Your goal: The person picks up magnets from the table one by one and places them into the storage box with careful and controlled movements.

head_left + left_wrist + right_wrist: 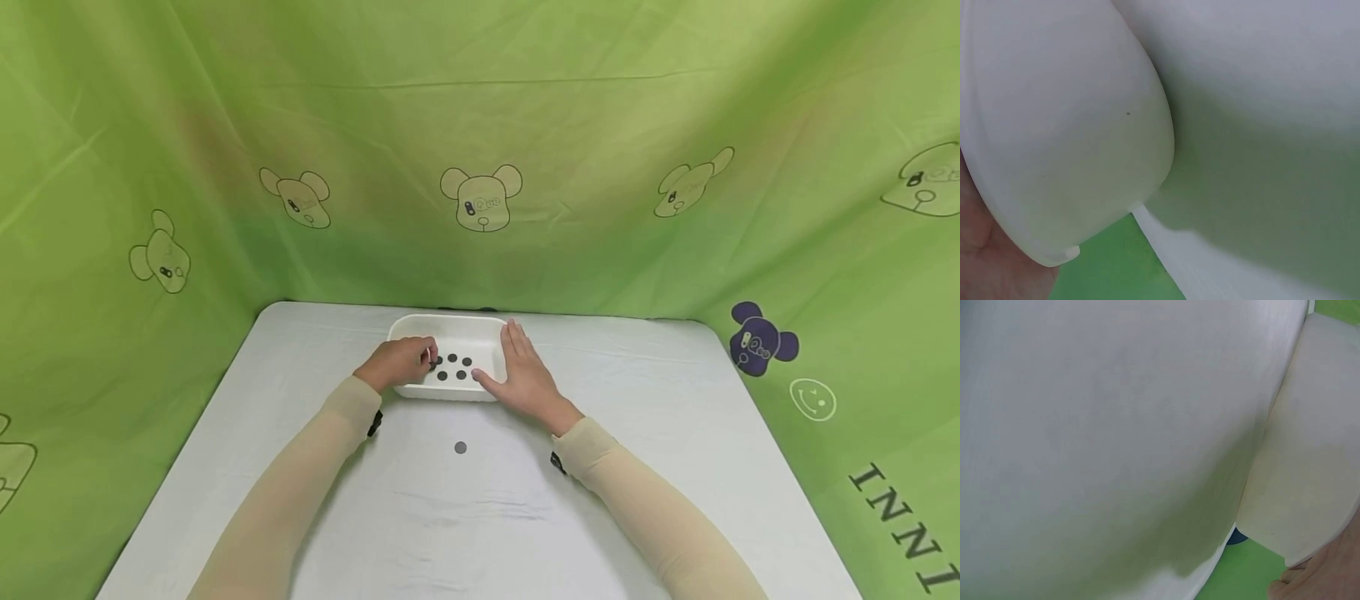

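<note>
A white rectangular tray (480,394) with rounded corners stands near the far edge of the table, several small dark grey round discs (452,358) lying on its floor. My left hand (397,362) reaches over the tray's left end, fingers curled, and seems to pinch one dark disc at the fingertips. Against the right end rests my right hand (528,383), its fingers straight along the rim and the thumb over the front side. In both wrist views the tray's outer wall (1072,125) fills much of the picture, hiding the discs.
One more grey disc (461,447) lies on the white-covered table (480,517), in front of the tray and between the forearms. A green curtain (480,267) with bear-head prints hangs behind the table and along both sides.
</note>
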{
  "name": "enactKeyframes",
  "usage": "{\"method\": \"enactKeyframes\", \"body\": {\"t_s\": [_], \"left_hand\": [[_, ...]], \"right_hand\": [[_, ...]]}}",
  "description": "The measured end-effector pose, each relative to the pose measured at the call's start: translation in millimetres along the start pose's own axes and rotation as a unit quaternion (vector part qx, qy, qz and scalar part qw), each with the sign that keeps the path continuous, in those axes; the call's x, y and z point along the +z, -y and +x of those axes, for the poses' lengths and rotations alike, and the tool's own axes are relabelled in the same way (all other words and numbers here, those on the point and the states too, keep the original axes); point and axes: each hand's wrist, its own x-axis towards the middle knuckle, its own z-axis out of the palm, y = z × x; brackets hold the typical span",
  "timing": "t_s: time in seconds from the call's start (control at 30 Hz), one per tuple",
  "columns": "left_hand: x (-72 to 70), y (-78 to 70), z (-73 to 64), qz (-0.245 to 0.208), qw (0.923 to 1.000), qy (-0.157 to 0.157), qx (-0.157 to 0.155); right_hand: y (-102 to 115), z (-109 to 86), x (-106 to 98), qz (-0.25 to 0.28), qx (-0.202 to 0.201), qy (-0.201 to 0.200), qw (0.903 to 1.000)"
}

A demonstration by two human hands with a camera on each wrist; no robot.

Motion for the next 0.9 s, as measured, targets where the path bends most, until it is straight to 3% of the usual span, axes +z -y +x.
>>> {"method": "enactKeyframes", "body": {"t_s": [0.9], "left_hand": [[2.4, 1.4, 3.9, 0.040, 0.9992, 0.003, -0.004]], "right_hand": [[-1.2, 2.1, 2.4, -0.007, -0.002, -0.006, 1.0000]]}}
